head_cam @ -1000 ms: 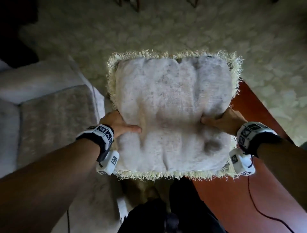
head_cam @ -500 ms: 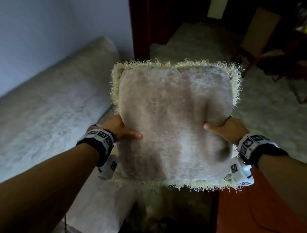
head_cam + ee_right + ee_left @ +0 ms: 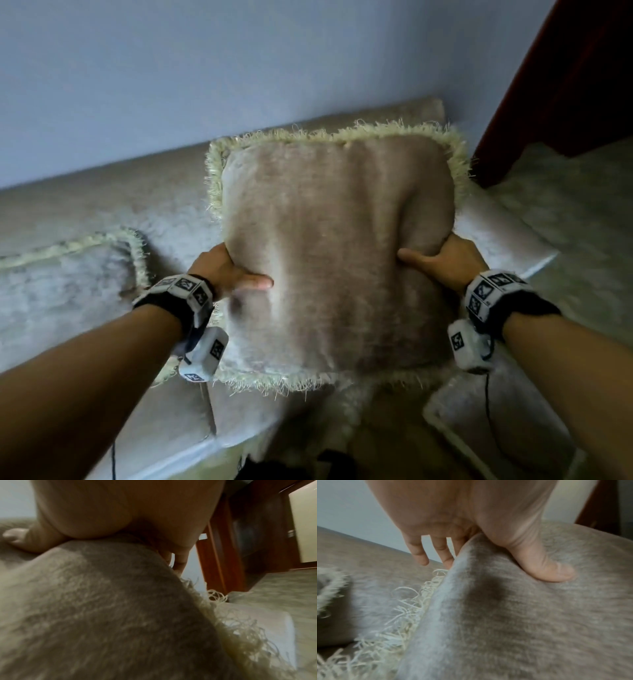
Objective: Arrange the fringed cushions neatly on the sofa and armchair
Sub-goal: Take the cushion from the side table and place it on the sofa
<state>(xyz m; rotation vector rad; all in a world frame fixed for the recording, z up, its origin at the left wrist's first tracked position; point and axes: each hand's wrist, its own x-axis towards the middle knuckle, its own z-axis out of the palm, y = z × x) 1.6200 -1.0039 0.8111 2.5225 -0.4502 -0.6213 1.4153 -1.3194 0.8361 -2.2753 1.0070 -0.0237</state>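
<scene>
I hold a beige plush cushion (image 3: 335, 253) with a pale yellow fringe upright in front of me, over the right end of the sofa (image 3: 102, 192). My left hand (image 3: 226, 270) grips its left edge, thumb on the front, fingers behind it. My right hand (image 3: 445, 257) grips the right edge the same way. In the left wrist view my thumb presses into the cushion (image 3: 522, 615); in the right wrist view the cushion (image 3: 102, 608) fills the frame under my palm. A second fringed cushion (image 3: 68, 270) leans on the sofa at the left.
The sofa stands against a pale blue wall (image 3: 239, 68). A dark red wooden frame (image 3: 565, 85) rises at the right, with patterned carpet (image 3: 582, 222) below it. The sofa's right armrest (image 3: 496, 233) lies behind the held cushion.
My view has swung from the floor and carpet up to the sofa and wall. Both hands keep the same grip while the cushion has come over the sofa's right end.
</scene>
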